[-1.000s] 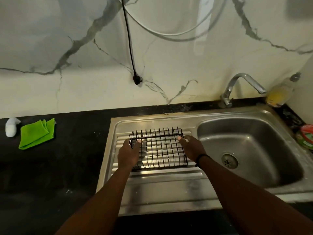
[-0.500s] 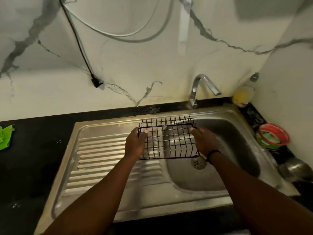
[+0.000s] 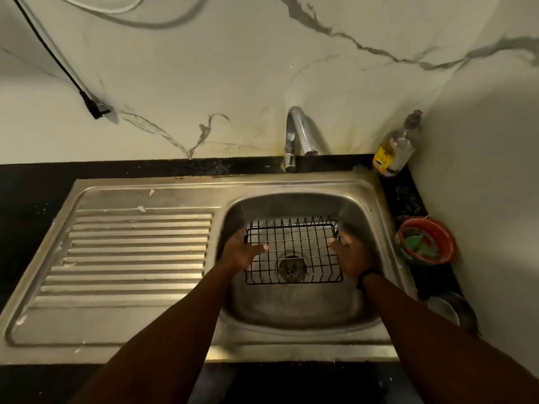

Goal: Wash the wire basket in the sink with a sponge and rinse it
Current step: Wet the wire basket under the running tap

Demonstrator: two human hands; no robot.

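Note:
The black wire basket (image 3: 293,252) is low inside the steel sink bowl (image 3: 361,217), over the drain. My left hand (image 3: 240,253) grips its left side, thumb lying over the rim onto the mesh. My right hand (image 3: 351,253) grips its right side the same way; a dark band circles that wrist. The tap (image 3: 296,135) stands behind the bowl with no water running. A red bowl (image 3: 425,242) at the right holds something green that may be a sponge.
The ribbed draining board (image 3: 131,252) lies left of the bowl. A soap bottle (image 3: 395,148) stands in the back right corner. A steel vessel (image 3: 450,309) sits in front of the red bowl. A black cable (image 3: 58,62) hangs on the marble wall.
Both hands carried the basket from the draining board rightward and lowered it into the sink bowl. My view swung right, so the green cloth has left the frame.

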